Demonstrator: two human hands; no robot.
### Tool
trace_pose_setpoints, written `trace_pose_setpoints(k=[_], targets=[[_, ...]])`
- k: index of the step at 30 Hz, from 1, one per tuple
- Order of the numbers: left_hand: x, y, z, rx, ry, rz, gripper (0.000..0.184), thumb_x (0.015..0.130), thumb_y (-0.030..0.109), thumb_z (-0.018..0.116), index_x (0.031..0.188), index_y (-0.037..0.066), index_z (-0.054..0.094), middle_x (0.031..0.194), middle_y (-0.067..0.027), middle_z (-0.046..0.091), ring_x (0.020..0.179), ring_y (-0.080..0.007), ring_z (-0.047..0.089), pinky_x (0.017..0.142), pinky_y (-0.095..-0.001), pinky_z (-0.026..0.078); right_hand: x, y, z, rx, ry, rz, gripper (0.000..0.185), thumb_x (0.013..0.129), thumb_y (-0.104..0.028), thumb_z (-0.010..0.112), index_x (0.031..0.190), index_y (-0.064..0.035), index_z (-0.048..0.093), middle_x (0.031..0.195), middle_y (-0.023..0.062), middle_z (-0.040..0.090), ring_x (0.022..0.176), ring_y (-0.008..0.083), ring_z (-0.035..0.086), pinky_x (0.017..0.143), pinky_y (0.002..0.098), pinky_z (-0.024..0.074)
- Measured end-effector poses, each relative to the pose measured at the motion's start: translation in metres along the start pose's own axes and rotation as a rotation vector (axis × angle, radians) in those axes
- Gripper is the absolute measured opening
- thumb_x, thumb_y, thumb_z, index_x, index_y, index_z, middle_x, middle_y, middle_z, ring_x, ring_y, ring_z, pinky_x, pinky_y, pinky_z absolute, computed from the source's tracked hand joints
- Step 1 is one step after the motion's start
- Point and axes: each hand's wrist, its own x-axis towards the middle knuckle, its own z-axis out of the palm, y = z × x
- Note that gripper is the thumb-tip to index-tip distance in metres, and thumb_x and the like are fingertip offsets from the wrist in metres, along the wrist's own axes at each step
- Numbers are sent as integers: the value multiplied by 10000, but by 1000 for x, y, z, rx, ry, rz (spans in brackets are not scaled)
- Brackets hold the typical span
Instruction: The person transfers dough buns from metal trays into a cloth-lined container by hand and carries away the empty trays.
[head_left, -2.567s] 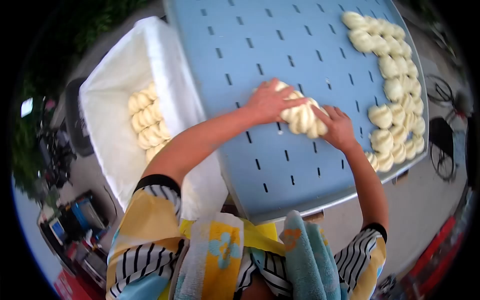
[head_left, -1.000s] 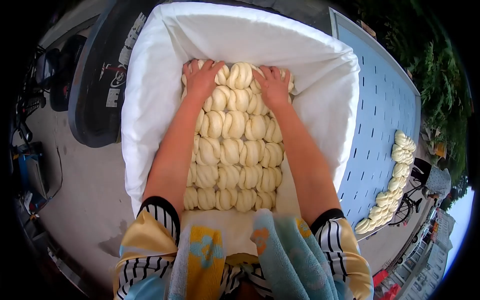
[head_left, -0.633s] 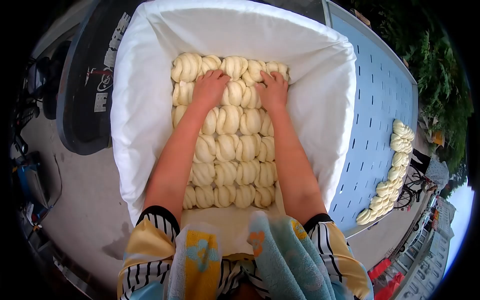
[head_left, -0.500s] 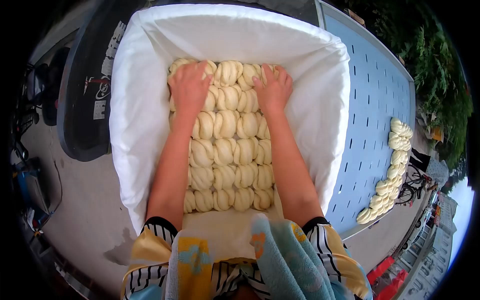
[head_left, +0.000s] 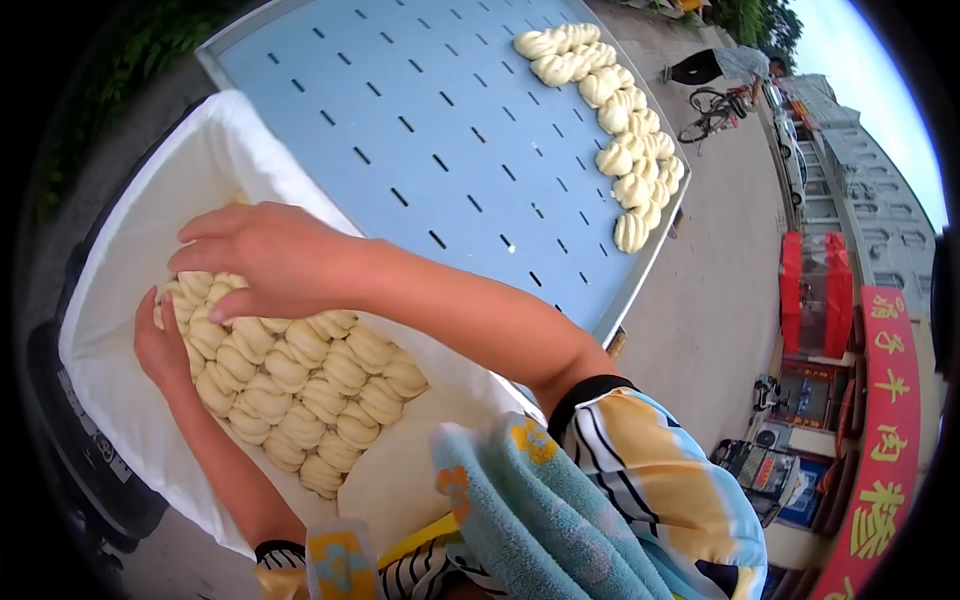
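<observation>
Rows of pale twisted dough rolls [head_left: 290, 370] lie packed together in a deep box lined with white cloth [head_left: 140, 230]. My right hand [head_left: 265, 258] is over the far end of the rows, fingers stretched out and thumb apart, with nothing visible in it. At the left edge of the rows is my left hand [head_left: 163, 345], its fingers extended and parted beside the outermost rolls. Whether its fingertips touch a roll is hidden.
A blue slotted tray [head_left: 420, 110] with a metal rim stands beyond the box, bearing more twisted rolls [head_left: 630, 150] along its right side. A patterned towel [head_left: 530, 510] hangs in front of me. Farther right are a person [head_left: 735, 65], a bicycle [head_left: 715, 108] and a red sign [head_left: 880, 430].
My view has swung right, bringing more of the tray and street into sight. Both hands have left their places at the two ends of the far row and are now closer together.
</observation>
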Motion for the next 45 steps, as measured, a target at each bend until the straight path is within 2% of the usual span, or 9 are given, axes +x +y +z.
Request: trace_pose_setpoints(k=[5,12,18,24,27,29,34,39,45], targets=[[14,188,-88,-466,207,270,237,967,78,594,1180,-1,661,1113,-121,697,1041,-251,652,908,-332,498,-264,67,-143,-241,603,778,705,783,-262,809,1374,-37,499,1390,181,516,1268,345,499,1075,403,405],[-21,470,-10,-466,-387,908,320,852,48,680,1166,19,626,1123,-149,647,1036,-337,600,879,-383,496,-549,181,-177,-600,660,1611,1025,602,-417,903,1474,-234,398,1458,229,361,1242,415,485,996,468,474],[-91,605,178,-485,-1394,423,595,916,301,683,1435,119,458,1293,-141,556,1033,-219,610,834,-354,540,-564,184,-173,-453,750,1253,676,630,-170,849,1246,-147,571,1114,186,469,1051,389,531,906,450,481],[-110,648,214,-916,-1199,-375,701,889,408,712,1435,113,387,1333,-137,518,1079,-253,603,831,-352,551,-448,210,-188,-44,839,957,825,650,-139,865,1381,-147,482,1240,201,476,1128,389,515,964,427,468],[-75,643,264,-755,-973,-212,656,846,289,766,1377,85,439,1256,-121,569,1016,-209,630,727,-300,564,-459,216,-209,169,720,677,835,688,-128,849,1417,-148,443,1365,186,441,1222,402,474,1018,439,429],[-59,653,281,-684,-906,-107,653,829,248,778,1369,82,450,1218,-115,592,971,-191,642,686,-288,565,-502,195,-237,-303,748,698,873,660,-183,876,1422,-154,451,1409,175,433,1267,399,439,1040,441,416],[-38,692,332,-1151,-869,-35,671,801,225,792,1373,88,469,1175,-95,614,905,-145,646,624,-272,559,-616,210,-273,-664,691,1154,951,575,-246,907,1419,-175,474,1378,165,450,1274,376,415,1038,440,416],[4,723,305,57,-908,487,865,749,388,820,1491,276,390,1476,-157,403,1306,-342,452,1042,-462,413,-628,242,-255,-719,612,1133,1036,523,-227,917,1450,-216,454,1306,155,469,1176,379,445,985,437,446],[-24,739,332,-114,-630,1117,1065,625,346,871,1523,391,301,1542,-103,337,1418,-365,288,1128,-531,271,-601,253,-258,-635,632,1148,1037,537,-213,910,1459,-256,436,1198,133,495,1065,349,474,901,420,493]])
